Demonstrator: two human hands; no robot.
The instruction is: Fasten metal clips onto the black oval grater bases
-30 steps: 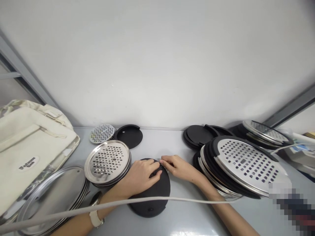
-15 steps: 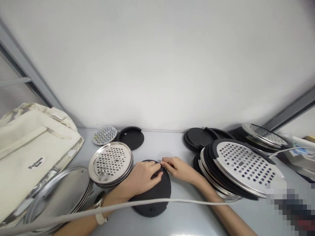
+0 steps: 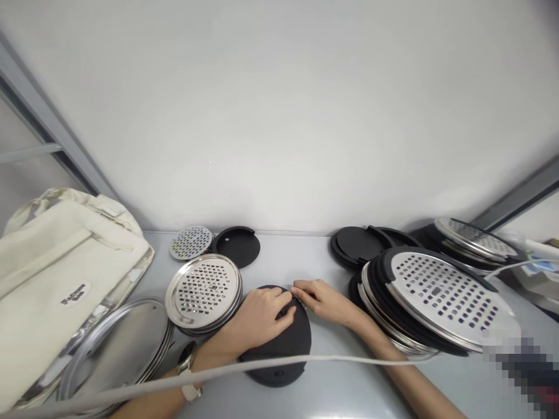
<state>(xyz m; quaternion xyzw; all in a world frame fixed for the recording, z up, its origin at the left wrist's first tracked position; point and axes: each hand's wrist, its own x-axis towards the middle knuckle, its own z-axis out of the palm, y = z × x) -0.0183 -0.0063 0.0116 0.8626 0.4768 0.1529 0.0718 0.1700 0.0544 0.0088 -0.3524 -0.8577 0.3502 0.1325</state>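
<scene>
Left hand (image 3: 266,313) lay over a round black plate (image 3: 290,337); right hand (image 3: 321,298) touched its far-right rim; whether either clamped it could not be told. Plate sat on grey tabletop (image 3: 336,390), between stacked perforated metal plates (image 3: 203,291) and a larger mixed stack (image 3: 441,297).

From my remote seat, I read the black disc (image 3: 293,340) at the clock's centre as smooth, matt plastic. At ten o'clock I see a perforated disc (image 3: 203,291) of shiny metal; at three, a perforated plate (image 3: 419,285) of satiny metal. At nine, a smooth metal rimmed disc (image 3: 124,343) and, beyond, a matt cloth bag (image 3: 39,279). The tabletop (image 3: 340,390) looks glossy.
</scene>
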